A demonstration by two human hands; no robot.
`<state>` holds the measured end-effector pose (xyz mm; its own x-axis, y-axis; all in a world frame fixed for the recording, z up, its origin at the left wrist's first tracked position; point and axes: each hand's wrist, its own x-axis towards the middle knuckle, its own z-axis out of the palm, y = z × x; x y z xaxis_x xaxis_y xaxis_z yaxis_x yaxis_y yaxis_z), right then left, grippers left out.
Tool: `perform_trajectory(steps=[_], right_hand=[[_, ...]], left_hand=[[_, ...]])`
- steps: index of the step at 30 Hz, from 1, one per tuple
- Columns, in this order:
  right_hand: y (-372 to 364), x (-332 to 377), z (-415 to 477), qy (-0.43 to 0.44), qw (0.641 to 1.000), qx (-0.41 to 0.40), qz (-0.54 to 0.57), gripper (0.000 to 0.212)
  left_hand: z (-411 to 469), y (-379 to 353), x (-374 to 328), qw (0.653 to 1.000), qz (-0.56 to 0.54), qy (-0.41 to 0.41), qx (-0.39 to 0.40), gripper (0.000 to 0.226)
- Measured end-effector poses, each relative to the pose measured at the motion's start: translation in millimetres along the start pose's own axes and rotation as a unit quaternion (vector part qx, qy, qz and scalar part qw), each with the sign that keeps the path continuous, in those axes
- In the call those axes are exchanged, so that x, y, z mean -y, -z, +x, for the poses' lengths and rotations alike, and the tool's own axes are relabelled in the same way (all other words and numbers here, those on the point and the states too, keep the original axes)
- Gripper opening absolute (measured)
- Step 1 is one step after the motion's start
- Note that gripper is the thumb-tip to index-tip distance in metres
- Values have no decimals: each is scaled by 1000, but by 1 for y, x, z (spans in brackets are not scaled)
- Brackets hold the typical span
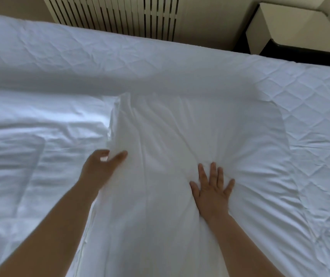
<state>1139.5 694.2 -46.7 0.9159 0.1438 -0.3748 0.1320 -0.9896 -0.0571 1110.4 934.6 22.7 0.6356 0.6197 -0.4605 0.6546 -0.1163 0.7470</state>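
**Pressing and squaring a white pillow on the bed**

Pressing flat with the right hand (213, 191), palm down and fingers spread wide, pinching nothing, sinking a dent into the near half of the white pillow (180, 132) and sending creases out from the fingertips. Meeting the pillow's left edge with the left hand (103, 166), blurred by motion, thumb and fingers apart against the loose casing. Not being able to tell whether pinching the fabric there or only touching it.

Finding the pillow lying lengthwise, pointing away from the camera, in the middle of the bed on the quilted mattress pad (310, 108), with a rumpled white duvet (30, 140) touching along its left side.

Judging the step in hand as smoothing and shaping the pillow inside its case. Doing it well probably calling for:

- anchoring with the flat right palm against any sliding of the filling;
- drawing the slack casing at the left edge outward and toward the far corner;
- sweeping from the middle out to both sides rather than pushing straight down;
- pressing lightly enough to avoid leaving a hollow.

Reaching forward with both bare forearms from the bottom of the view. Angling the left forearm up from the lower left corner, hand tipped in toward the pillow's side. Bringing the right forearm in from the lower right, wrist straight, fingers pointing toward the far edge of the bed. Leaving well apart, beyond the bed, a slatted radiator cover (120, 13) and a pale nightstand (292, 27).
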Motion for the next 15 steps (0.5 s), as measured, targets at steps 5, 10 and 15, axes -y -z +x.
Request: perform_trajectory(steps=[5, 10, 15], right_hand=[[6, 13, -32, -8, 1000, 13, 7, 84], [-23, -3, -84, 55, 986, -153, 40, 49], [-38, -40, -119, 14, 982, -187, 27, 43]], left_hand=[[-44, 17, 36, 996, 86, -29, 3, 22], [-44, 46, 57, 989, 117, -27, -85, 31], [-88, 21, 67, 991, 84, -25, -99, 36]])
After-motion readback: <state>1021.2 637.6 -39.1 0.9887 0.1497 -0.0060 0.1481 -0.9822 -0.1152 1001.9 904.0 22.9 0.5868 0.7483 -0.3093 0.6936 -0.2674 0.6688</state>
